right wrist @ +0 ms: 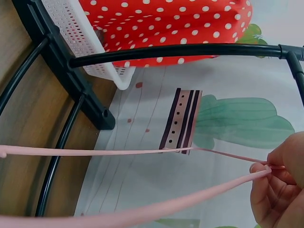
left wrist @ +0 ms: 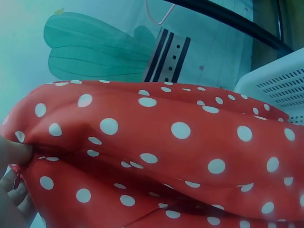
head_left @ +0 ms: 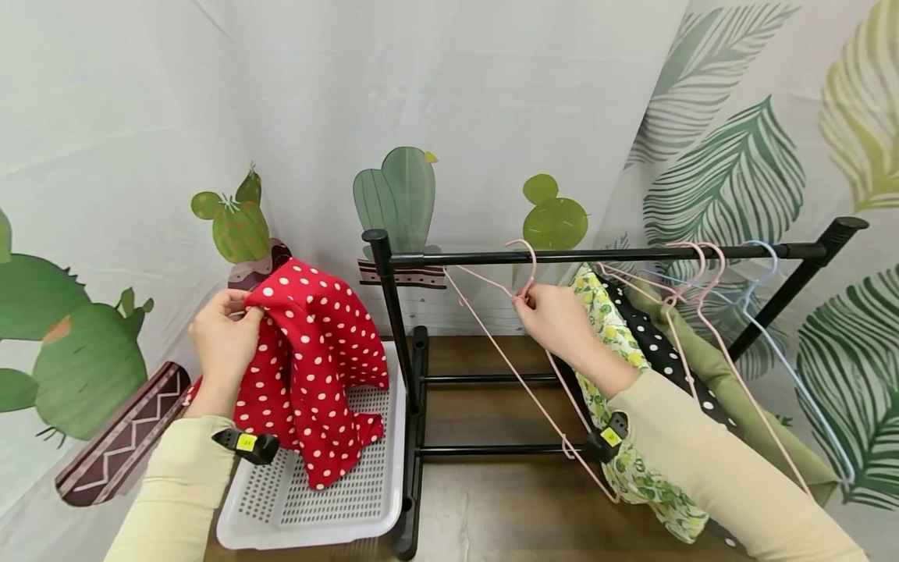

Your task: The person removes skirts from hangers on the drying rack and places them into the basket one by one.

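Observation:
My left hand pinches the top of a red garment with white polka dots, which hangs in folds over a white plastic basket. In the left wrist view the red cloth spreads from the thumb at the left edge. At the rack, my right hand pinches a pink hanger just below its hook. That hook is at the black rail, and the hanger carries no garment. The right wrist view shows the right fingers around the hanger's neck, its two pink arms stretching left.
Right of that hand, a yellow-and-green print garment, a black dotted garment and an olive garment hang on the rack. Pink hangers and a blue hanger are there too. The rack's left post stands beside the basket.

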